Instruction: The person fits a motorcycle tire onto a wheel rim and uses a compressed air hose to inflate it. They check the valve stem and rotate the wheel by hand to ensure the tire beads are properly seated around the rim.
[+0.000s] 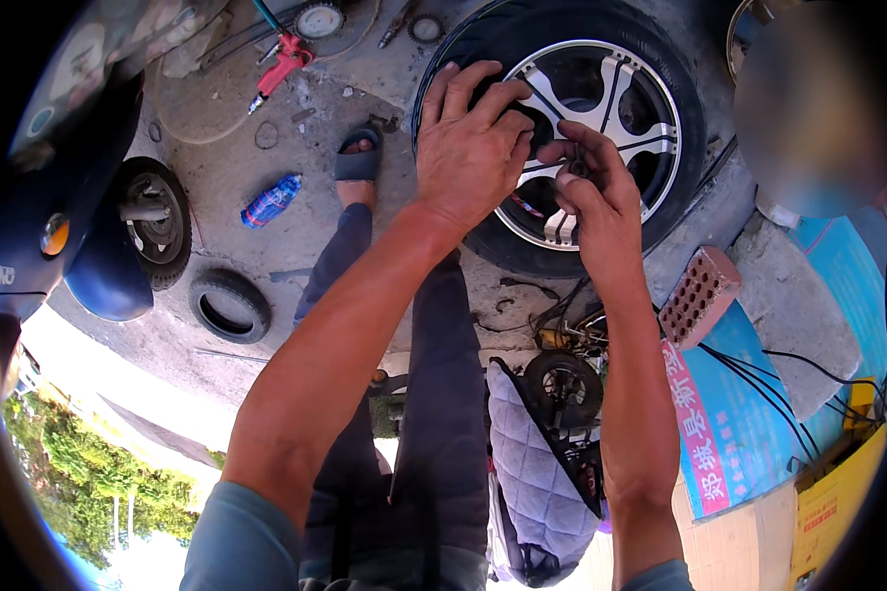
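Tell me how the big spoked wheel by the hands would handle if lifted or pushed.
The spoked wheel is probably heavy, with a thick tyre around a metallic-looking rim. Its broad spokes suggest little flex. Its round outline would likely let it roll on edge.

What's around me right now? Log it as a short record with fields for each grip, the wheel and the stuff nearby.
Left grip: over the wheel's left side, fingers bent; contact unclear
Right grip: over the rim, fingertips drawn together; anything held is too small to tell
Wheel: black tire, silver-and-black spokes facing the camera
Ground, left: red tool, blue bottle on its side, small loose tire
Right of right forearm: reddish brick with holes
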Available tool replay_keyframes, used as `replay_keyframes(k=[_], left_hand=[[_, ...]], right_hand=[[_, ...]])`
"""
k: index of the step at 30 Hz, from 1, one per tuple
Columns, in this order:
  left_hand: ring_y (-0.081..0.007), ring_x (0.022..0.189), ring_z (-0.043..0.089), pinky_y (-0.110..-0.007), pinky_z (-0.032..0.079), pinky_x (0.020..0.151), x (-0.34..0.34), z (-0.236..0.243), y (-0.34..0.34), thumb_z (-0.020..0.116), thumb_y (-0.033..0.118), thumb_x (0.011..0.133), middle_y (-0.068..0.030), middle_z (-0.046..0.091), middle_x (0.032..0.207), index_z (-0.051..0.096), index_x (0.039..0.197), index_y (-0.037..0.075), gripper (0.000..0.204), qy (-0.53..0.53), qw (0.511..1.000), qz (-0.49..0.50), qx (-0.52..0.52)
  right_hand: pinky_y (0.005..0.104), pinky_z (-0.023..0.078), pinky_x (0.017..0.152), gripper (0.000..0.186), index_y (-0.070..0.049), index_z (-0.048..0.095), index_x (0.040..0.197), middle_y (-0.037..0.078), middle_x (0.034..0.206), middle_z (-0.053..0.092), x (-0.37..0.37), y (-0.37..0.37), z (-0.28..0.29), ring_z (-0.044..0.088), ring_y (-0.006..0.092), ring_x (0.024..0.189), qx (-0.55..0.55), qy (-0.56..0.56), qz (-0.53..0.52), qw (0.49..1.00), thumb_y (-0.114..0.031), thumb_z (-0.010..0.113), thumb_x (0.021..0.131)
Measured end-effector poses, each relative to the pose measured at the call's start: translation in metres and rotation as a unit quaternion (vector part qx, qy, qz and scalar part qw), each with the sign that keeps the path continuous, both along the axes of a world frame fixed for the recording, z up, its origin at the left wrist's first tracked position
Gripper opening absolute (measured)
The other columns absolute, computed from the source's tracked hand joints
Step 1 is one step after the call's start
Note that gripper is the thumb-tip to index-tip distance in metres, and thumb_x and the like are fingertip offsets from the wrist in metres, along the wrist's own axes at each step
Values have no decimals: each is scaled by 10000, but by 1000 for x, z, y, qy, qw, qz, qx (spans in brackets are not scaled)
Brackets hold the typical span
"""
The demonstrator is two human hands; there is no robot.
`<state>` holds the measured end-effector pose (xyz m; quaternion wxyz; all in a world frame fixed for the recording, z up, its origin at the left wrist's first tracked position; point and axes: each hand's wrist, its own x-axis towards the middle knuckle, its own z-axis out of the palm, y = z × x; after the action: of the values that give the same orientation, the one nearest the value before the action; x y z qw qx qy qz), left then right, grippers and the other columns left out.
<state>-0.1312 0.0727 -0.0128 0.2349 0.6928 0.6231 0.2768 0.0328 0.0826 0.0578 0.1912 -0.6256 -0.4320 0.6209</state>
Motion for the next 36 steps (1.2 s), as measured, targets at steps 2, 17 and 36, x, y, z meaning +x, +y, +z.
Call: replay_keyframes(k=[2,17,36], left_hand=[[-273,1346,473,-506,288,1177,1,1,1,754,188,814,28,661,1216,758,886,133,91,5,1000,-3,4],[-257,1354,465,-509,282,1188,-1,2,2,761,186,806,38,650,1232,755,921,141,124,1,1000,-8,-12],[-249,1356,463,-509,287,1195,1,-1,0,763,181,797,55,634,1253,752,909,126,126,-8,1000,3,-15]], right_hand=[[283,518,789,423,55,508,1376,119,1147,674,7,0,1,626,134,861,-11,97,-38,995,14,462,958],[252,517,631,242,19,649,1206,72,937,690,2,11,22,656,103,734,-32,-27,-37,998,-14,646,967],[458,555,741,136,-42,669,1058,150,970,668,-9,30,-10,687,385,860,278,-281,249,884,-62,668,924]])
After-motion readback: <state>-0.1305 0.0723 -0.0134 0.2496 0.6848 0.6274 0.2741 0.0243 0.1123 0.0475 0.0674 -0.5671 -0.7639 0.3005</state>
